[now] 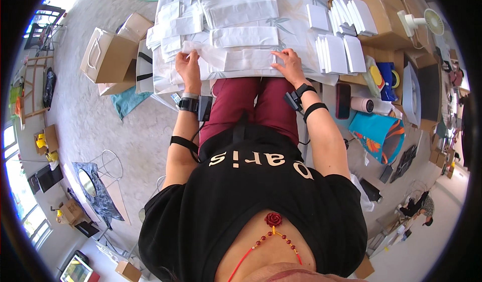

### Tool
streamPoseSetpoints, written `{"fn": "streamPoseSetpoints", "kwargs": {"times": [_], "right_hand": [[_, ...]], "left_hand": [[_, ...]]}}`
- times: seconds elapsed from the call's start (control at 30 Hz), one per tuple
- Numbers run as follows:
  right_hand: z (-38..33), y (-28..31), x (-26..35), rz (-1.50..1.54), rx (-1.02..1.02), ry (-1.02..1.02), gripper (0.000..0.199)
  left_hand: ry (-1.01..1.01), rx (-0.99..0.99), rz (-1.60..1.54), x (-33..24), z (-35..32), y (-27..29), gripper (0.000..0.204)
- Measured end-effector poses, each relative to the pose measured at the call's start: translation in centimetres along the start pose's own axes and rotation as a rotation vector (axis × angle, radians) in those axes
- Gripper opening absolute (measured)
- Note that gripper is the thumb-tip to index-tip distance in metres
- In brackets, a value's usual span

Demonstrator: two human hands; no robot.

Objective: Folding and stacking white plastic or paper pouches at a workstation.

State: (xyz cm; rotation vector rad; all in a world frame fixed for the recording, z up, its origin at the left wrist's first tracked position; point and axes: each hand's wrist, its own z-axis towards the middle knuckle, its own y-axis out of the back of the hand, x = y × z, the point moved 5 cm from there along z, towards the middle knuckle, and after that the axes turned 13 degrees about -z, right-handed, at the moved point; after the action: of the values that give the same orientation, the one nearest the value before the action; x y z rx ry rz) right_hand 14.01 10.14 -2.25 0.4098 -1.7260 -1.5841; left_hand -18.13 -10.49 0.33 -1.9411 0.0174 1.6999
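A long white folded sheet (248, 59), thin like paper or cloth, lies across the near edge of the table. Its left end is a loose, see-through flap (213, 56), lifted and slanting off the tabletop. My left hand (189, 71) is closed in a pinch at that flap's left corner. At the sheet's other end, my right hand (291, 66) grips the short edge between thumb and forefinger. Just beyond lies another flat white strip (244, 36), with a layered pile of similar strips (241, 13) farther back. Smaller white folded pieces (181, 26) are heaped at the left.
Upright white packs (351, 16) stand at the table's right, beside cardboard boxes (376, 11) and a small fan (424, 22). A phone (343, 101), a pink bottle (361, 104) and a turquoise bag (379, 134) are by my right arm. Boxes (113, 56) stand left of the table.
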Motion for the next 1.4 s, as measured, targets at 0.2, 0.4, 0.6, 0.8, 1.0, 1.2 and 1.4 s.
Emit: {"fn": "streamPoseSetpoints", "kwargs": {"times": [0.2, 0.4, 0.6, 0.8, 1.0, 1.2, 1.4], "right_hand": [[0.6, 1.4, 2.7, -0.079, -0.099, 0.103, 0.067], [2.5, 0.5, 7.5, -0.16, 0.064, 0.305, 0.097], [4.1, -0.6, 9.0, -0.191, 0.178, 0.326, 0.108], [4.6, -1.1, 9.4, -0.223, 0.218, 0.335, 0.109], [5.0, -1.6, 9.7, -0.219, 0.221, 0.359, 0.108], [5.2, -1.8, 9.7, -0.223, 0.237, 0.347, 0.108], [6.2, 1.7, 12.0, 0.093, 0.034, 0.241, 0.087]], "left_hand": [[-0.035, 0.125, 0.025, -2.6, -0.9, -3.1, 0.015], [-0.056, 0.193, 0.111, -4.1, -1.4, -3.5, 0.017], [-0.063, 0.227, 0.107, -5.4, -1.5, -3.5, 0.017], [-0.064, 0.237, 0.122, -5.8, -1.9, -3.9, 0.018], [-0.052, 0.226, 0.134, -5.4, -1.7, -3.6, 0.017], [-0.064, 0.238, 0.119, -5.6, -1.8, -3.9, 0.015], [-0.113, 0.29, 0.156, -5.8, -2.3, -5.3, 0.02]]}}
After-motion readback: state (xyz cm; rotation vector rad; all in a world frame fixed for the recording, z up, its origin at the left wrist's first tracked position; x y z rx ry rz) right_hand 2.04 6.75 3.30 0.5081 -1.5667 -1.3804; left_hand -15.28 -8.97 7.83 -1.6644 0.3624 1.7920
